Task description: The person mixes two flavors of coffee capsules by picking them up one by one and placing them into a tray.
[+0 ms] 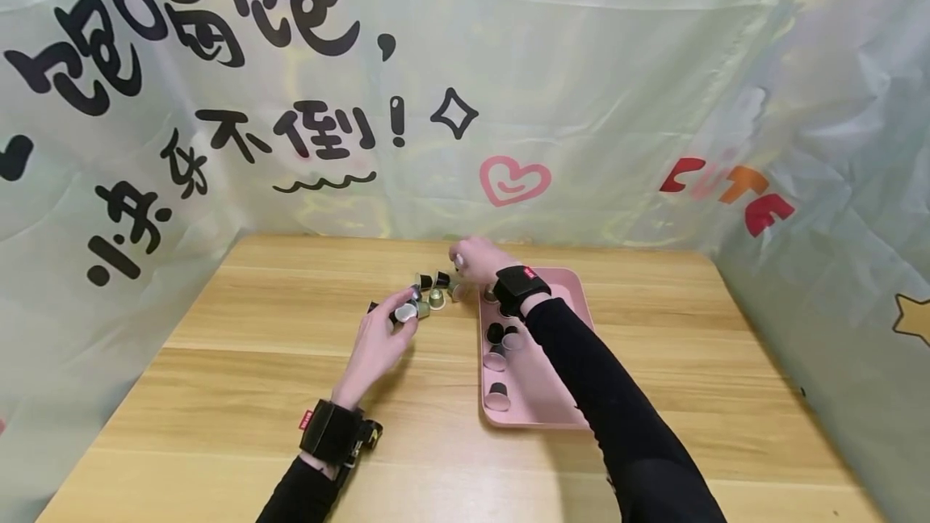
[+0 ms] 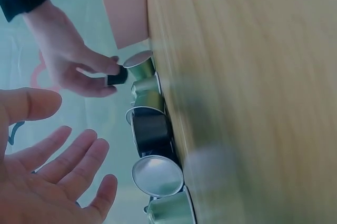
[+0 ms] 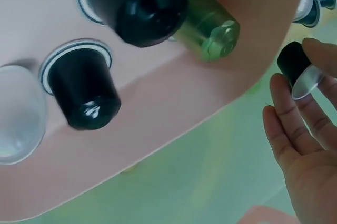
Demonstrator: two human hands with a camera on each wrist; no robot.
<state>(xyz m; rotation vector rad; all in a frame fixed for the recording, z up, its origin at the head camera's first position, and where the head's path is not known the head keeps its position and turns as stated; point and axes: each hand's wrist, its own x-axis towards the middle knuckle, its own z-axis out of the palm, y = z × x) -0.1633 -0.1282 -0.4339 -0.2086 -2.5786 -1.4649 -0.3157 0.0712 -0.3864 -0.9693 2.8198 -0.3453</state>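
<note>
My right hand [image 1: 479, 261] pinches a black coffee capsule [image 3: 293, 62] between thumb and fingers, its pale lid showing in the right wrist view. This hand is beyond the row of loose capsules, beside the far left corner of the pink tray [image 1: 541, 406]. My left hand [image 1: 378, 345] is close beside the loose capsules, fingers relaxed and apart; the left wrist view shows nothing between them. Among these loose capsules are a green capsule [image 2: 171, 211], a black capsule [image 2: 152, 132] and one with a silver lid [image 2: 158, 175] facing out.
Several capsules stand in the tray along its left side, including a black capsule [image 3: 84, 90] and a green capsule [image 3: 210, 29]. My right forearm crosses over the tray. The wooden table [image 1: 291, 378] ends at a printed cloth backdrop [image 1: 617, 103].
</note>
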